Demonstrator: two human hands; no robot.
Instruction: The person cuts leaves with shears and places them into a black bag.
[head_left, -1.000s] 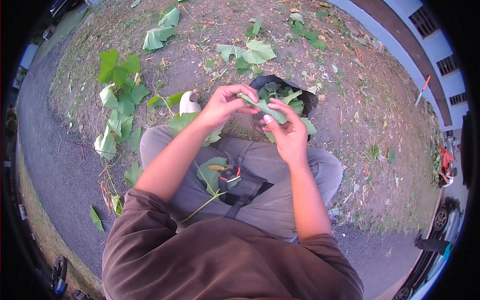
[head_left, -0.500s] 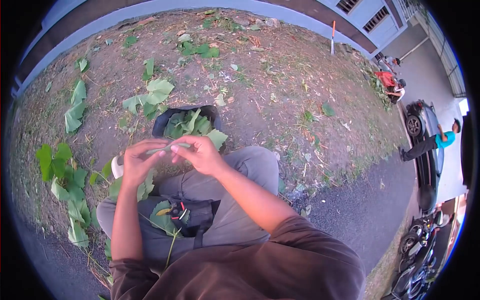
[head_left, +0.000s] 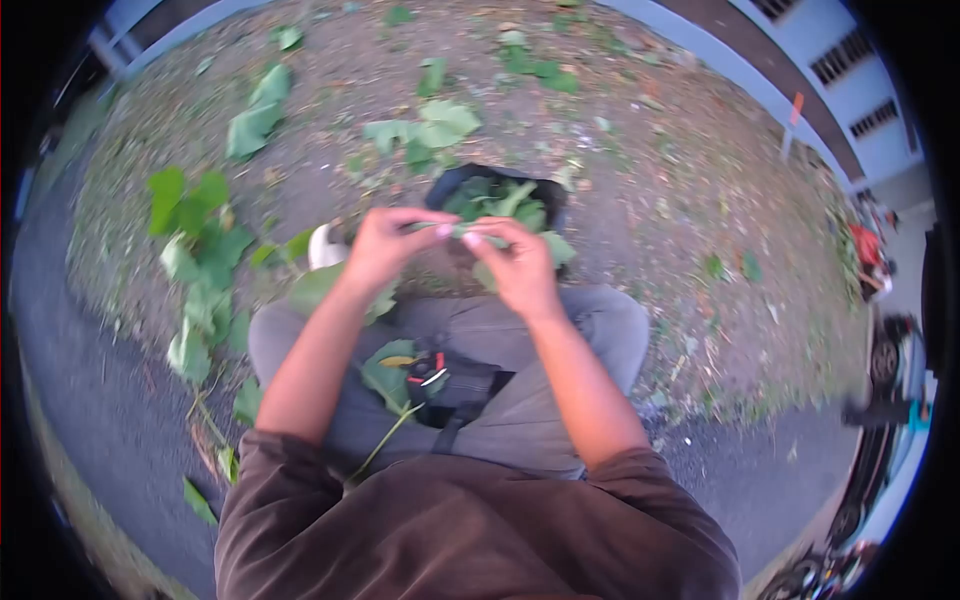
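Note:
My left hand (head_left: 385, 248) and my right hand (head_left: 520, 262) meet above my crossed legs, thumbs and fingertips pinching a narrow green leaf piece (head_left: 457, 230) between them. It looks folded or rolled; its exact shape is blurred and partly covered by the fingers. Just beyond the right hand stands a black container (head_left: 552, 192) holding several green leaves (head_left: 515, 200). A large leaf (head_left: 318, 287) lies below my left wrist, against the leg. In my lap rest a leaf with a long stem (head_left: 390, 376) and a dark pouch (head_left: 470, 385) with red-and-white pieces on it.
A leafy vine (head_left: 208, 265) trails along the ground at left. Loose leaves (head_left: 448, 123) lie on the dirt ahead. An orange-tipped stick (head_left: 796, 110) stands by the wall. People (head_left: 872, 260) crouch at far right, near parked vehicles (head_left: 888, 365).
My view has turned right to left across the scene, so the hands, container and vine appear further right. Both hands keep pinching the green leaf piece.

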